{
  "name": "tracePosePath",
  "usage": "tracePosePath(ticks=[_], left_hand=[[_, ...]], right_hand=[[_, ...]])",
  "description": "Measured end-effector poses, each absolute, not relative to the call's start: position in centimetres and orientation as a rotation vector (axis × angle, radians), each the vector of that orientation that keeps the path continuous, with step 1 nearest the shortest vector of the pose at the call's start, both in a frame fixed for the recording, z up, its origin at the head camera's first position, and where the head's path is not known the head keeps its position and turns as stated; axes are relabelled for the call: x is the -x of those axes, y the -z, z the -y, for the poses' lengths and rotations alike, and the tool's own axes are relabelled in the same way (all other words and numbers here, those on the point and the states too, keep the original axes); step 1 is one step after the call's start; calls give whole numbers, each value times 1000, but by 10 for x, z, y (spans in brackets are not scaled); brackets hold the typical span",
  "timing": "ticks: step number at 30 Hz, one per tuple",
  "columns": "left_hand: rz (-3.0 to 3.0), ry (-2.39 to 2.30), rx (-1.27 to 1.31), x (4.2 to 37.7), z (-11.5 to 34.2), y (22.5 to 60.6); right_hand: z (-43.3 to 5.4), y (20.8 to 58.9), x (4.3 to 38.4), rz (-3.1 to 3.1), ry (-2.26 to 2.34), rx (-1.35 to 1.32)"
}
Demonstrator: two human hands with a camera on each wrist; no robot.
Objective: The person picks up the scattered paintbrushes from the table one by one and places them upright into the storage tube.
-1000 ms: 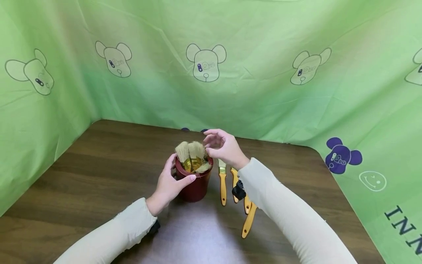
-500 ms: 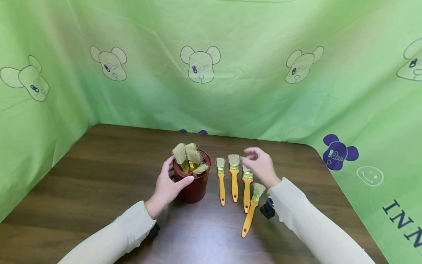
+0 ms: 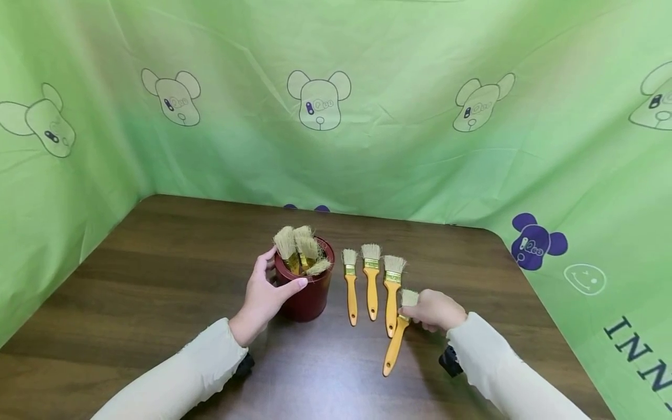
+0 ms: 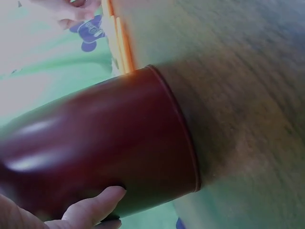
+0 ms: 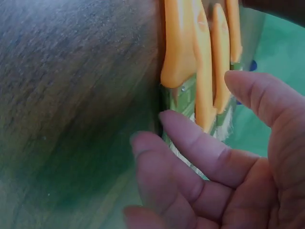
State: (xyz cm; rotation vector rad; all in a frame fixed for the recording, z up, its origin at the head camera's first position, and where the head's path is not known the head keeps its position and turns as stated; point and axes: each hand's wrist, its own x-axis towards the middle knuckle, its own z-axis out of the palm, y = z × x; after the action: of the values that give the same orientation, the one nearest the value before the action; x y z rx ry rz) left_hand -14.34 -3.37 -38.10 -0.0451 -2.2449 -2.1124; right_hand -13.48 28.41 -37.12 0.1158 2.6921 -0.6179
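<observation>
My left hand (image 3: 264,301) grips the dark red pot (image 3: 310,300) near its rim, thumb in front and fingers round the far left side. Several paintbrushes (image 3: 286,242) stand bristles-up inside the pot. My right hand (image 3: 434,309) is at the metal band of the rightmost paintbrush (image 3: 396,344), which lies slanted on the table. Seen from the right wrist, the thumb and index finger (image 5: 205,148) are spread on either side of that brush's band, with a gap below the thumb. In the left wrist view the pot (image 4: 105,138) fills the middle.
More paintbrushes with yellow handles lie roughly in a row between the pot and my right hand: a narrow brush (image 3: 351,289), a middle brush (image 3: 371,283) and a wider brush (image 3: 392,294). The brown wooden table (image 3: 157,291) ends at a green printed curtain (image 3: 399,163).
My right hand has moved from beside the pot's rim to the right and down to the slanted paintbrush. My left hand has stayed on the pot.
</observation>
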Motion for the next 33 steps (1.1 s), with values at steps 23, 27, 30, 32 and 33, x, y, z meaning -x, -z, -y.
tracePosePath(ticks=[23,27,30,32,33], left_hand=[[2309,2083,141,155,35,385],[2309,2048,127,155,33,384],[2305,2055,123,155,33,384],[2299,2078,120,155,33,384],[2296,2087,120,155,33,384]], right_hand=[[-279,382,141,-2696,436,-106],[-281,383,141,-2710,444,-101],[-284,384,142,-2739,463,-70],[-286,386,141,-2756,489,-45],[-287,386,141,-2772,497,-28]])
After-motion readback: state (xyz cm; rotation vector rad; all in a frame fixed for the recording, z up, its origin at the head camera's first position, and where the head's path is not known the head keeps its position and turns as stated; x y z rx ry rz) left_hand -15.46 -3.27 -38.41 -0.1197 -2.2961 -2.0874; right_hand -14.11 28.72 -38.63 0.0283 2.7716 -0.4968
